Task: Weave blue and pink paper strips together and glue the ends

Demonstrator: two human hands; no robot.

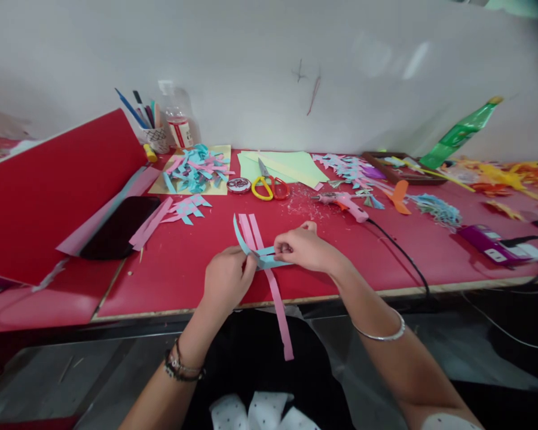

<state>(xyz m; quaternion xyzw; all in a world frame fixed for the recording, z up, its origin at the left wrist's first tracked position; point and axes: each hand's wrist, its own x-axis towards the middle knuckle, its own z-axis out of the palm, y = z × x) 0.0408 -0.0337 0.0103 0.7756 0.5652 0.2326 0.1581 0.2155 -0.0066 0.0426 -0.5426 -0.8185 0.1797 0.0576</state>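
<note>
Both hands pinch crossed paper strips at red table's point(183, 280) near edge — left hand point(226, 279) grips blue strip point(241, 239), right hand point(303, 248) clamps pink strips point(275, 292); scissors point(269, 185), glue gun point(345, 205) lie beyond.

2 hands point(228, 276), 1 pr scissors point(269, 186)

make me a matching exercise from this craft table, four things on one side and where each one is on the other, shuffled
Things:
1 paper strips
2 scissors
3 green bottle
4 glue gun

Places:
a leaning on the wall, far right
b pinched between left hand and right hand
c trailing a black cord over the edge of the table
d blades on light green paper

Pairs: 1-b, 2-d, 3-a, 4-c
</note>
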